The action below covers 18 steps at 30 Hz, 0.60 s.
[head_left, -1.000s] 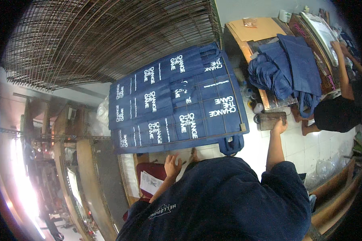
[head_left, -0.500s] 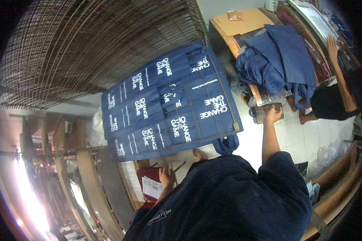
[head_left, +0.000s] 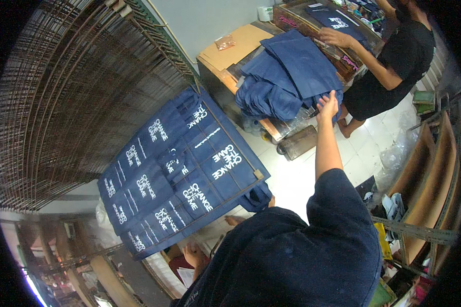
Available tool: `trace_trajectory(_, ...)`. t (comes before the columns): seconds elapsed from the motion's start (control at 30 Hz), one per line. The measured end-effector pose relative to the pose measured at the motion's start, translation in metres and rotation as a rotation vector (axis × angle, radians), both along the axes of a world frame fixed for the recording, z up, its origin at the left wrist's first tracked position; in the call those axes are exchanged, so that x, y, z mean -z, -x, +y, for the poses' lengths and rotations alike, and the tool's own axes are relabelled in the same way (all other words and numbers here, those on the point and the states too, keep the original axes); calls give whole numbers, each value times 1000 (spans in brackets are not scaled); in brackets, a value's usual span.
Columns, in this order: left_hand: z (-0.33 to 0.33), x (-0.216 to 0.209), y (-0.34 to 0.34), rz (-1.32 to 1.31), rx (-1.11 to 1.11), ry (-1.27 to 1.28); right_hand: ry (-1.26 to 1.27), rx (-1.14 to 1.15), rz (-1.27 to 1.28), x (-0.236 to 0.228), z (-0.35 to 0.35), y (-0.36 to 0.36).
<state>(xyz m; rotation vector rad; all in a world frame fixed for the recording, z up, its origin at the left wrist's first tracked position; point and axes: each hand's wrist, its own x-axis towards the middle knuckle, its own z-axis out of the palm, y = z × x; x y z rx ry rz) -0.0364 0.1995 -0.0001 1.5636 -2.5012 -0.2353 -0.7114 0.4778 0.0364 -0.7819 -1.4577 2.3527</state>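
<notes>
My right hand (head_left: 328, 108) reaches forward to the near right corner of a pile of dark blue fabric bags (head_left: 305, 69). Its fingers are spread and overlap the edge of the pile; whether they touch the cloth I cannot tell. My left hand (head_left: 192, 254) hangs low with loosely spread fingers and nothing visible in it, beside a dark red seat (head_left: 178, 262) and white papers (head_left: 185, 275). In front of me, blue bags with white print (head_left: 148, 187) lie spread over a wire rack shelf (head_left: 257, 174).
Raised wire shelves (head_left: 87, 97) fill the left. The pile's wooden table (head_left: 269, 128) also bears tan cardboard (head_left: 241, 43). Beyond it, a co-worker in black (head_left: 402, 56) stretches a hand (head_left: 338, 38) over the printing bench. Wooden frames (head_left: 425, 184) lean at the right.
My view has swung toward the right. My right hand has moved from above the dark flat board below the table up to the bag pile. The co-worker's arm has moved.
</notes>
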Motion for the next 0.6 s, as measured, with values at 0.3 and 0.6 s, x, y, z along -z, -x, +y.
trace_trajectory(0.3,0,35,-64,193,-16,-136,608,-477,141,-19,-11,5)
trace_trajectory(0.6,17,-29,84,250,300,-233,561,-449,-91,28,-65,-2)
